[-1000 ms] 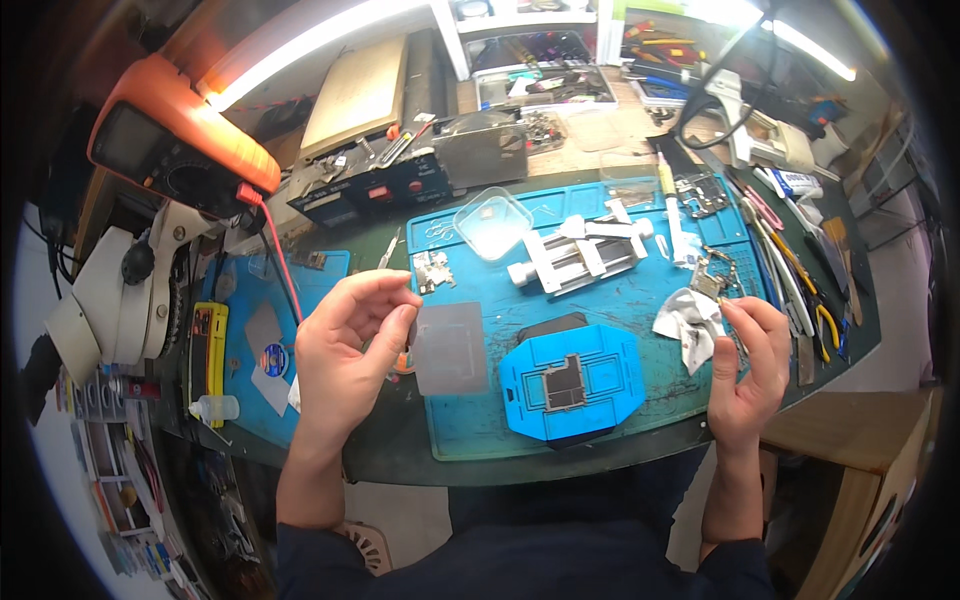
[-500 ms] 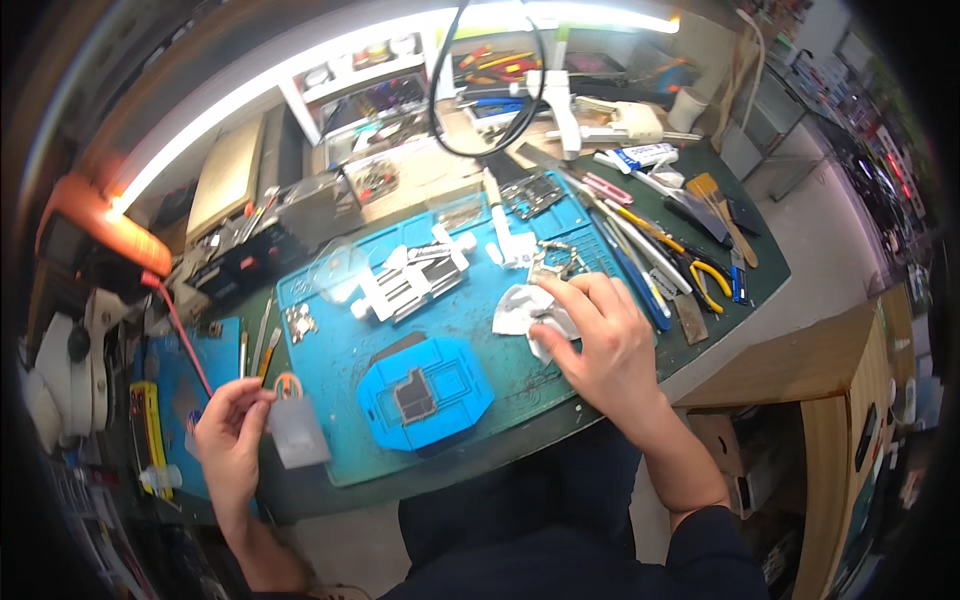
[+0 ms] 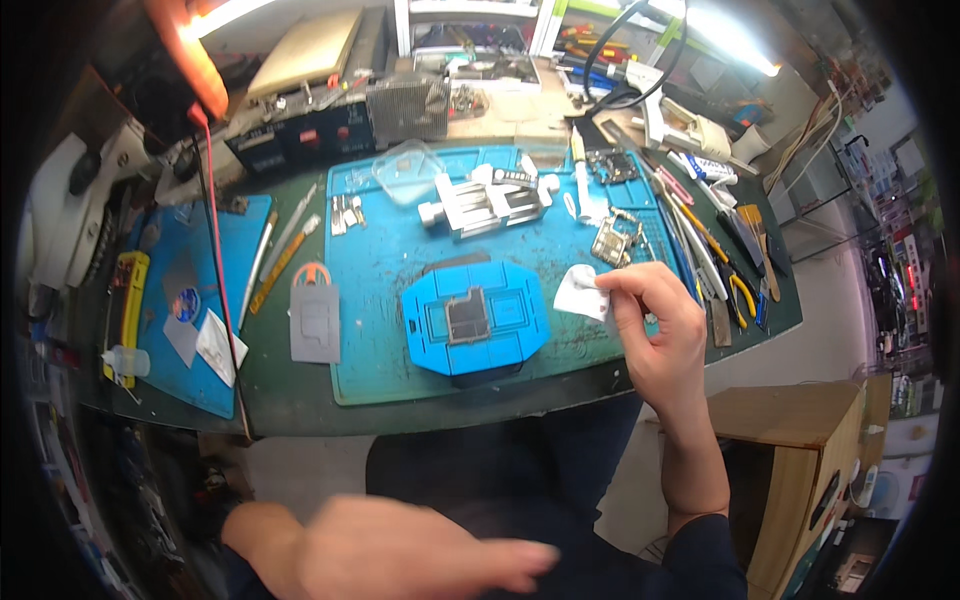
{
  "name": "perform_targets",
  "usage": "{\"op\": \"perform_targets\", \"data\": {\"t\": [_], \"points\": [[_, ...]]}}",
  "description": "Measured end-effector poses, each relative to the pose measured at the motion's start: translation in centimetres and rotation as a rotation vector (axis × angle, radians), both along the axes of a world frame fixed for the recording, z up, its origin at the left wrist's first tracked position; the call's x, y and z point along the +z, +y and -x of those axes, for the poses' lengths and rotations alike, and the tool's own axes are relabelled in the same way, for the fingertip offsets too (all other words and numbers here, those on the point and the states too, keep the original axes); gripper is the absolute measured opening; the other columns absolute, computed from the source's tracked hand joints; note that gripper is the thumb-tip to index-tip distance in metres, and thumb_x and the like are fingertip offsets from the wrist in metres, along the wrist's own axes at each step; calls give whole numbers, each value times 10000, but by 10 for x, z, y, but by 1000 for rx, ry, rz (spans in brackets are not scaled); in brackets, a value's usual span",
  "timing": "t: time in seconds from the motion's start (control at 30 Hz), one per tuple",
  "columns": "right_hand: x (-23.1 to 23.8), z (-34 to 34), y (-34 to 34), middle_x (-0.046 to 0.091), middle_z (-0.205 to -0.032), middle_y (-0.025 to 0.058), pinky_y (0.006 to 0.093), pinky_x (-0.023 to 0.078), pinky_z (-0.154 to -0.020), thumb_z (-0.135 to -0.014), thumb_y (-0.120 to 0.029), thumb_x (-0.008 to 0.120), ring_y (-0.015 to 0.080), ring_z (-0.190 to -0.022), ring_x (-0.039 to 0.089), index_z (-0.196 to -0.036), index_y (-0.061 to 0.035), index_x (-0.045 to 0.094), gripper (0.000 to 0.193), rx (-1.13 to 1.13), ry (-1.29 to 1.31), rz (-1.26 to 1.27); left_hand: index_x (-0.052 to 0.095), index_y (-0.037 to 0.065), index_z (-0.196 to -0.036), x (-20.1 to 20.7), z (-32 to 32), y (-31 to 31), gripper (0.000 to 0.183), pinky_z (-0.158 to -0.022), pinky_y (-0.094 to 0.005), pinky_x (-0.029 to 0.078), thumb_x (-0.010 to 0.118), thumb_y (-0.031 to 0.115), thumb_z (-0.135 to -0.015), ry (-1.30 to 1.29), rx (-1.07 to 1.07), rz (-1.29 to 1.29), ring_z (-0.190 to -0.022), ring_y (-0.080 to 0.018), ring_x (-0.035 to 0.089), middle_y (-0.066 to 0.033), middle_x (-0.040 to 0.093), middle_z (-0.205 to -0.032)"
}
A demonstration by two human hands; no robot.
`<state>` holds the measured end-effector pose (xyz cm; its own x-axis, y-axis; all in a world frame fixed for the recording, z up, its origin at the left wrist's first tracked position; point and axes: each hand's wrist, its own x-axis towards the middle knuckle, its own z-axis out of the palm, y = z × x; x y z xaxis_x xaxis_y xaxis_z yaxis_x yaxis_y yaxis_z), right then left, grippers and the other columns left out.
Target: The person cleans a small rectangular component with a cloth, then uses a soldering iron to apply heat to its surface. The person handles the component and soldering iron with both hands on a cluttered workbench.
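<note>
Between the thumb and fingers of my right hand is a crumpled white wipe, lifted over the right part of the blue mat. My left hand is low in front of my body, off the table; motion smears its fingers, and I make out nothing in it. A blue eight-sided holder lies on the mat with a small dark square chip-like plate at its centre. Left of the mat rests a flat grey plate with an orange-rimmed end.
A silver clamp fixture and a clear dish stand at the mat's back. Tweezers, pliers and other tools crowd the right. A folded white tissue and a yellow tool lie left. A red cable hangs there.
My left hand has let go of the grey plate and swung down and right toward my body. My right hand still pinches the wipe. The view has shifted, too.
</note>
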<state>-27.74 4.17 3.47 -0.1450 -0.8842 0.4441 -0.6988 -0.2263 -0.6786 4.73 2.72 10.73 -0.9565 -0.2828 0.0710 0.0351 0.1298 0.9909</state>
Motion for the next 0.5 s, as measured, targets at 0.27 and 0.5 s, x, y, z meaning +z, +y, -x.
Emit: {"op": "perform_targets", "data": {"t": [0.27, 0.5], "points": [[4, -10, 8, 695, -1043, 128, 305, 552, -741, -908, 24, 755, 215, -845, 678, -1034, 7, 752, 127, 25, 20, 4, 575, 11, -1436, -17, 68, 31, 585, -689, -342, 580, 667, -37, -859, 72, 109, 176, -797, -245, 702, -90, 718, -1008], [-9, -7, -13, 746, -1057, 124, 322, 556, -745, -927, 56, 676, 256, -908, 699, -1116, -28, 752, 220, 27, 113, -31, 545, -8, -1449, -95, 40, -10, 723, -849, -416, 554, 855, 91, -803, -90, 952, 903, -994, -314, 660, -144, 657, -1180]]}}
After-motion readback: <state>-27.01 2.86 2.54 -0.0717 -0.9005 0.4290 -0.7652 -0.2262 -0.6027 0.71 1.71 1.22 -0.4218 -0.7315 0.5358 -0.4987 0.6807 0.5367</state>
